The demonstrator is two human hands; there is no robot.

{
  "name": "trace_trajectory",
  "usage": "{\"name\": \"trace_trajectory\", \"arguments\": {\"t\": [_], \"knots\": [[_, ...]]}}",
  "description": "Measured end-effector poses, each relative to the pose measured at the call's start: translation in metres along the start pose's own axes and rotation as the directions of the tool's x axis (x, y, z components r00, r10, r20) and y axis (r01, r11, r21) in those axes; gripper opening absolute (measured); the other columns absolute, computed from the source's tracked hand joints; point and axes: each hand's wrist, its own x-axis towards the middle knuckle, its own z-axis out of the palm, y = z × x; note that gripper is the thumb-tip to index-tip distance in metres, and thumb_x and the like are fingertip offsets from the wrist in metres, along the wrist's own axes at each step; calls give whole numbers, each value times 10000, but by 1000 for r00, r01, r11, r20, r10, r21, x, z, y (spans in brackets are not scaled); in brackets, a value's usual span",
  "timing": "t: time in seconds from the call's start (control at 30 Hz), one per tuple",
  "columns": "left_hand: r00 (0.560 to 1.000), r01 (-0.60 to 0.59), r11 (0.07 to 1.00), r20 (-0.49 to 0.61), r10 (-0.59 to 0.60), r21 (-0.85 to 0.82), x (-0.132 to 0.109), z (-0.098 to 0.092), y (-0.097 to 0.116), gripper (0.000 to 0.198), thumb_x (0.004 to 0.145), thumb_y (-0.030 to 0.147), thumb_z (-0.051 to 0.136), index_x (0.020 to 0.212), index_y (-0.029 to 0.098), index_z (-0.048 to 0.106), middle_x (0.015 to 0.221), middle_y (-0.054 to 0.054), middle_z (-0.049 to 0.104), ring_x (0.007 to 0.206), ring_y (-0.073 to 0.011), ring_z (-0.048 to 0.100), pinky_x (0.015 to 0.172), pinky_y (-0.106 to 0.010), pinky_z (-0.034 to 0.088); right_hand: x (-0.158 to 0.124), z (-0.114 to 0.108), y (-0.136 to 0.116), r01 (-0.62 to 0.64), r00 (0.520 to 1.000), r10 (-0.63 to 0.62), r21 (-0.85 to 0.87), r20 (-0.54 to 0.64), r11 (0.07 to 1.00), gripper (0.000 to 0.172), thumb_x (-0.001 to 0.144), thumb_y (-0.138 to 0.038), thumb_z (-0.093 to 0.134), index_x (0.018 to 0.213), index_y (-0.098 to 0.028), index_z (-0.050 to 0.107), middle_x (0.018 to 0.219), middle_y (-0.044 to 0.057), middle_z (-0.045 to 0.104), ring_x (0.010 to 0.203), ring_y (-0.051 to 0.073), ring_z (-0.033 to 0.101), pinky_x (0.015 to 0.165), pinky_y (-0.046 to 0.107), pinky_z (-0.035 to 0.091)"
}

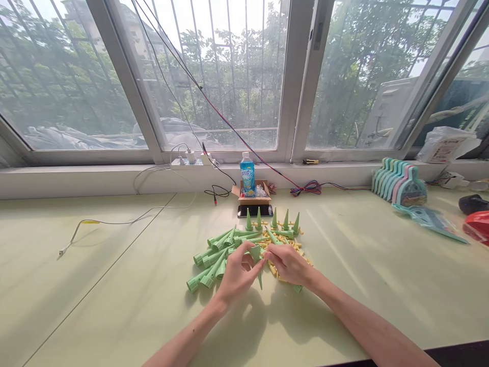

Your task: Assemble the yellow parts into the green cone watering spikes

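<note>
My left hand [237, 272] is closed around a green plastic watering spike [256, 254], its wide end up and its tip pointing down. My right hand [287, 262] meets it from the other side, thumb and finger pinched against the spike's side; what lies between those fingertips is hidden. Another green spike shows just above the right hand, and I cannot tell if that hand holds it. Loose green spikes [208, 275] lie heaped to the left. Small yellow plastic pieces [277, 270] are piled behind and beneath my right hand. Several green spikes [286, 220] stand upright behind the pile.
A phone [255, 211] lies before a small cardboard box [254, 201] and a blue-labelled bottle [247, 176]. Cables [305, 188] and a power strip [187, 161] line the windowsill. Pastel hangers [399, 183], a blue packaged item [428, 221] and a red object [477, 227] are at right.
</note>
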Motion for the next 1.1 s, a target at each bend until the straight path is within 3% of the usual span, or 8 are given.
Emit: {"name": "trace_trajectory", "arguments": {"t": [0.3, 0.63, 0.93, 1.1], "knots": [[997, -77, 995, -24, 78, 67, 0, 0, -3, 259, 846, 373, 643, 988, 201, 510, 616, 65, 488, 551, -117, 498, 534, -229, 438, 0, 0, 1, -9, 1000, 9, 3, 11, 1000, 328, 1010, -280, 312, 696, -220, 235, 584, -56, 269, 522, 116, 226, 515, 260, 207], [996, -81, 994, -32, 84, 73, 0, 0, -2, 265, 842, 372, 654, 996, 196, 530, 632, 55, 512, 559, -120, 524, 529, -224, 435, 1, 0, 0, -6, 1000, 6, 17, -2, 1000, 337, 1010, -287, 311, 689, -221, 232, 571, -61, 254, 508, 112, 213, 504, 258, 199], [999, -36, 999, -21, 36, 26, 0, 0, -1, 297, 802, 359, 699, 972, 203, 513, 552, 73, 511, 491, -101, 481, 481, -198, 418, 1, 1, 0, 7, 999, -7, -1, -37, 1000, 380, 1026, -328, 308, 667, -217, 252, 560, -62, 263, 495, 103, 229, 499, 252, 213], [999, 33, 997, -1, -33, -69, 1, 0, -4, 316, 819, 395, 688, 977, 212, 484, 560, 63, 547, 442, -86, 460, 419, -178, 379, 1, 2, 2, 18, 997, -17, 8, -78, 1000, 394, 1047, -334, 257, 678, -212, 319, 590, -47, 353, 508, 103, 306, 519, 245, 266]]}}
